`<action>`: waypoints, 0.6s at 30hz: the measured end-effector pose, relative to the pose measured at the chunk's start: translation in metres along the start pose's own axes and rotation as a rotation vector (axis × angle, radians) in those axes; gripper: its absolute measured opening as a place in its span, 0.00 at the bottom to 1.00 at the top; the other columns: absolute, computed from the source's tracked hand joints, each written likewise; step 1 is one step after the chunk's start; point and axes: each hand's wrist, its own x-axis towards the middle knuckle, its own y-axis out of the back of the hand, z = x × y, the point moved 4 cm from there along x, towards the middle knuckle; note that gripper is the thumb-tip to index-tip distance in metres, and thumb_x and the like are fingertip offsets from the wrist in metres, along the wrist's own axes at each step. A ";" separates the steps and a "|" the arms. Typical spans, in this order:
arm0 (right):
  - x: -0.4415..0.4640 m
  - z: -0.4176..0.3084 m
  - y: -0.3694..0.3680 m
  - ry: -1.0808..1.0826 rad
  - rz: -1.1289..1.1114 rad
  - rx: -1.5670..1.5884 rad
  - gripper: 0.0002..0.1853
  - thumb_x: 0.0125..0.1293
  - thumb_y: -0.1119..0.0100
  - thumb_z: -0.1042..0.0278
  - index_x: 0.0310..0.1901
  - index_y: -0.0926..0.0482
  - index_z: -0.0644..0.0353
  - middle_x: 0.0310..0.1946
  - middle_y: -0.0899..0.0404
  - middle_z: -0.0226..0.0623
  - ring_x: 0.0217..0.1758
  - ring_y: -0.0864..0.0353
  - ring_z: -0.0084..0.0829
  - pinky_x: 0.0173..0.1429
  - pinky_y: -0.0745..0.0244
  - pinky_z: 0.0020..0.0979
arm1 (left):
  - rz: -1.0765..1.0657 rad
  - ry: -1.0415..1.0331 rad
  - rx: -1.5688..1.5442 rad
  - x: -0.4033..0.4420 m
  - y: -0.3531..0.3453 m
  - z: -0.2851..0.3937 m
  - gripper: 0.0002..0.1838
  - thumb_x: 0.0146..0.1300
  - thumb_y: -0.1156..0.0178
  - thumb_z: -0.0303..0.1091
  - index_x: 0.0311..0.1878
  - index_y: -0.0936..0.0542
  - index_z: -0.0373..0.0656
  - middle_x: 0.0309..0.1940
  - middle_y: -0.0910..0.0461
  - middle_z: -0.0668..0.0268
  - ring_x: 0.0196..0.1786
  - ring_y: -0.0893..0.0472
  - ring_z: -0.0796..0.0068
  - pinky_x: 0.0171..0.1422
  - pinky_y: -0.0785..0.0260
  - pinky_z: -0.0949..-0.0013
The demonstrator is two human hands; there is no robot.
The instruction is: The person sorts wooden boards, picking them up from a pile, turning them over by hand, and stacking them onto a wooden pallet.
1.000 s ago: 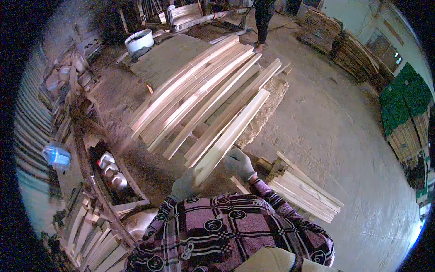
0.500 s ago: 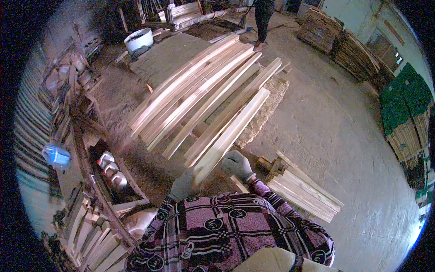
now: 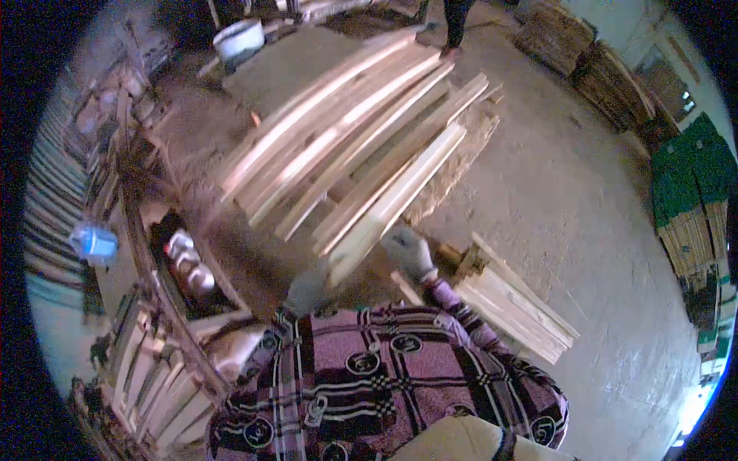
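A pale wooden board [image 3: 415, 177] lies slanting away from me, its near end by my body. My left hand [image 3: 309, 290], in a grey work glove, is at the left edge of that near end and seems closed on it, though motion blurs the fingers. Just right of the same board is my gloved right hand [image 3: 410, 250], with curled fingers; whether they hold anything is hidden. Several more long boards [image 3: 330, 127] lie side by side to the left, with gaps between some of them.
A short stack of boards [image 3: 515, 319] is at my right. To the left, a wooden trough [image 3: 223, 319] holds plastic jugs [image 3: 192, 265], near a blue container [image 3: 94, 243]. A white tub [image 3: 238, 38] and a person's legs [image 3: 456, 23] are beyond. Green-covered stacks [image 3: 692, 165] line the right.
The whole view has shifted, so the boards sit higher in the picture. Both hands stay near the same board's near end, and the picture is more blurred.
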 end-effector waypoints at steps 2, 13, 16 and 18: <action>0.007 0.010 0.006 0.088 0.048 0.157 0.05 0.52 0.46 0.74 0.32 0.25 0.62 0.25 0.26 0.29 0.31 0.29 0.19 0.35 0.32 0.21 | 0.015 0.033 0.075 0.002 -0.003 -0.006 0.29 0.50 0.46 0.49 0.56 0.36 0.52 0.36 0.30 0.53 0.25 0.25 0.56 0.27 0.31 0.59; 0.054 -0.034 -0.010 0.233 -0.003 -0.503 0.10 0.52 0.46 0.63 0.34 0.24 0.58 0.29 0.24 0.38 0.32 0.24 0.33 0.37 0.30 0.30 | -0.088 0.061 0.059 0.003 0.013 0.001 0.35 0.45 0.43 0.45 0.56 0.42 0.45 0.26 0.27 0.53 0.26 0.24 0.55 0.26 0.31 0.57; 0.068 -0.040 -0.025 0.250 -0.074 -0.667 0.09 0.51 0.49 0.63 0.32 0.25 0.56 0.30 0.26 0.41 0.34 0.27 0.43 0.38 0.31 0.37 | 0.032 0.090 0.095 -0.001 0.013 -0.002 0.35 0.43 0.42 0.45 0.54 0.41 0.42 0.28 0.27 0.52 0.26 0.24 0.54 0.26 0.31 0.56; 0.073 -0.040 -0.031 0.347 -0.108 -0.734 0.09 0.52 0.50 0.63 0.30 0.26 0.58 0.29 0.27 0.42 0.33 0.27 0.43 0.37 0.31 0.38 | 0.062 0.070 0.066 0.001 0.020 0.002 0.35 0.42 0.41 0.45 0.53 0.41 0.43 0.31 0.27 0.51 0.27 0.24 0.54 0.26 0.31 0.57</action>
